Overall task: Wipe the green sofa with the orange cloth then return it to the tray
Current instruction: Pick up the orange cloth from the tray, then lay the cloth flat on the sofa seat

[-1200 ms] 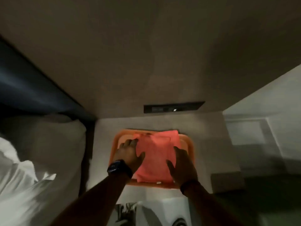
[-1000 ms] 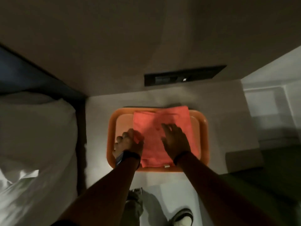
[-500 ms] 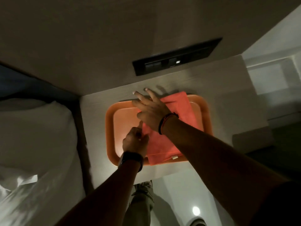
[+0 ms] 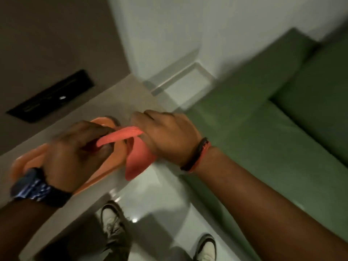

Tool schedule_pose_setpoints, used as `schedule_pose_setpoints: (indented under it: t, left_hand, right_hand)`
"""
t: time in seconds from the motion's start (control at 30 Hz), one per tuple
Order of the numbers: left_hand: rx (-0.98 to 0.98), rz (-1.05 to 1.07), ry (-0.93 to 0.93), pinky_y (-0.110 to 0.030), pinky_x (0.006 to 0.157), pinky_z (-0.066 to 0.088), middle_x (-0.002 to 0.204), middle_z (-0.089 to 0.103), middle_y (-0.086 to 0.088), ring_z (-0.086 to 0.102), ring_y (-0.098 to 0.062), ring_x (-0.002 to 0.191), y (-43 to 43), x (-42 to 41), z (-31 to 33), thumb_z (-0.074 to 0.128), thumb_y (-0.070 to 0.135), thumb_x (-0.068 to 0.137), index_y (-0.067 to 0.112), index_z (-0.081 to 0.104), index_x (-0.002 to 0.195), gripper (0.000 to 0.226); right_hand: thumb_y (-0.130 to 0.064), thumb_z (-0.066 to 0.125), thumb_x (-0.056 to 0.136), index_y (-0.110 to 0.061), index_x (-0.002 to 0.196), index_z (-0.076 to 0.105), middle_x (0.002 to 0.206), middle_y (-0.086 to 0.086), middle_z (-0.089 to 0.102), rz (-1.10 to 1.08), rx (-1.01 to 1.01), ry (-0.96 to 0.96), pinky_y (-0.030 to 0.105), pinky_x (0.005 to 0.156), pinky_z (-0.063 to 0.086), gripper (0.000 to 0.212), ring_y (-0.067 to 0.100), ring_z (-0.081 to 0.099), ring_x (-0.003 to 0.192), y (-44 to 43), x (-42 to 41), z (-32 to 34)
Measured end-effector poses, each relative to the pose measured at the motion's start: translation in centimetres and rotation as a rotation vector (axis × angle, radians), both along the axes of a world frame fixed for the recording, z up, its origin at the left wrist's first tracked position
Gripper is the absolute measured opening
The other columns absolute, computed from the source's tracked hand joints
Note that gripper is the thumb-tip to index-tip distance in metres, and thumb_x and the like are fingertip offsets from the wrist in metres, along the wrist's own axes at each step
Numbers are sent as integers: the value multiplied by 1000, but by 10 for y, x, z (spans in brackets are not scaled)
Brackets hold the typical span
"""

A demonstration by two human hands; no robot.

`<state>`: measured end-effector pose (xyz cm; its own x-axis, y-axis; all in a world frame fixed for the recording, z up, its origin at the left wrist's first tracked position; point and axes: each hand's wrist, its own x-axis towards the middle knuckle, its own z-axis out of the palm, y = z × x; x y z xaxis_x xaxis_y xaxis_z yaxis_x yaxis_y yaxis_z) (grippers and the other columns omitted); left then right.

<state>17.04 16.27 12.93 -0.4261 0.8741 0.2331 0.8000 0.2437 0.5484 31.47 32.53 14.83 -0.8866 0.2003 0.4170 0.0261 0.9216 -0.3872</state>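
Observation:
Both hands hold the orange cloth [image 4: 138, 159] in the air, just off the tray's right end. My left hand [image 4: 75, 153], with a dark watch on the wrist, pinches one edge of the cloth. My right hand [image 4: 169, 136], with a red and black wristband, grips the other end, and a corner hangs down below it. The orange tray [image 4: 20, 164] lies on the pale side table, mostly hidden behind my left hand. The green sofa [image 4: 273, 132] fills the right side of the view, close to my right forearm.
The pale side table [image 4: 120, 91] runs diagonally under the tray. A black wall panel [image 4: 52, 97] sits on the brown wall above it. A white wall and skirting stand behind the sofa. My two shoes [image 4: 113, 219] are on the glossy white floor below.
The cloth was lying folded on the tray; both hands have lifted it off and carried it right. The view has swung right, bringing the green sofa in.

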Motion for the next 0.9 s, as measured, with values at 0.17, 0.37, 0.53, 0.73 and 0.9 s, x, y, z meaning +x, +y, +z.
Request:
schedule_pose_setpoints:
  t: [0.17,0.37,0.53,0.73,0.9]
  left_hand:
    - [190,-263,40,-32,75,48,85,70,-11,63,-26,78,151,164,59,60,26,75,10,72,92,26]
    - [277,-633,96,-37,72,49,76,72,-11,64,-31,73,283,361,76,72,8,64,11,75,82,18]
    - [190,-825,125,-38,63,51,71,70,-8,61,-32,69,300,434,-4,61,20,68,15,73,74,13]
    - [-690,-742,260,-50,107,30,147,33,-10,29,-31,133,233,401,-161,84,56,39,22,24,144,125]
    - [-963,-526,323,-59,112,4,155,-20,-8,-14,-31,140,222,381,-219,76,74,25,21,-34,136,166]
  right_hand:
    - [-29,54,87,-3,108,66,96,22,70,-310,-36,-59,49,59,59,35,39,70,79,85,207,61]
    - [-20,52,85,-6,99,62,84,17,62,-742,145,-199,44,53,53,22,37,62,72,136,421,72]
    - [1,67,80,-4,94,63,83,20,62,-862,106,-314,43,56,51,15,38,59,70,129,497,-6]
    - [-43,57,88,-25,133,43,128,10,54,-660,-350,-935,41,93,44,50,33,53,112,61,511,-137]
    - [-38,70,82,-11,130,53,135,26,51,-943,-342,-541,51,94,47,58,44,52,120,66,491,-199]
